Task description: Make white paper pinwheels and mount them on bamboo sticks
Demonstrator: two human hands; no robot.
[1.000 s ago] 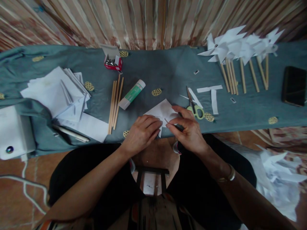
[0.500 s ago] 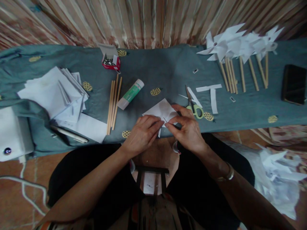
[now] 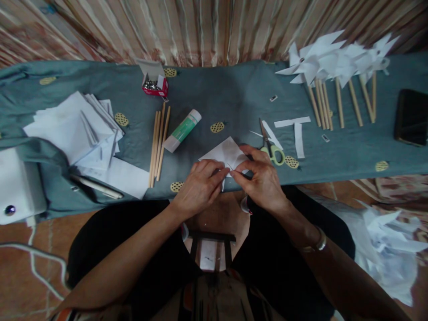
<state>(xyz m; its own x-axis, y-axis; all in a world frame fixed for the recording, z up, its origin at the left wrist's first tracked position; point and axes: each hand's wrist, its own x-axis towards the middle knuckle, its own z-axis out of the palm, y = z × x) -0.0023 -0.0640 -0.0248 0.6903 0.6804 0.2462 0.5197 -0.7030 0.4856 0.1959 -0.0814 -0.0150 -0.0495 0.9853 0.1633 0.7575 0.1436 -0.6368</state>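
Note:
A white paper square [image 3: 224,150] with slits in it lies at the table's near edge between my hands. My left hand [image 3: 200,180] is closed on its near left part, thumb and fingers pinching the paper. On the other side my right hand [image 3: 262,178] grips the near right part, thumb and forefinger together by a slit close to the middle. A narrow tip of paper hangs over the edge between the hands. Just right of my right hand lie green-handled scissors [image 3: 276,154]. A glue stick [image 3: 182,130] with a green label lies beyond my left hand.
Several wooden sticks [image 3: 156,149] lie left of the glue stick, below an open red box [image 3: 155,84] of small metal pieces. Stacked paper [image 3: 72,129] is at left. Paper pinwheels [image 3: 334,60] on sticks, paper strips [image 3: 298,140] and a phone [image 3: 411,117] are at right.
Both hands keep almost the same hold on the paper. The whole view has shifted very slightly; nothing else has visibly moved.

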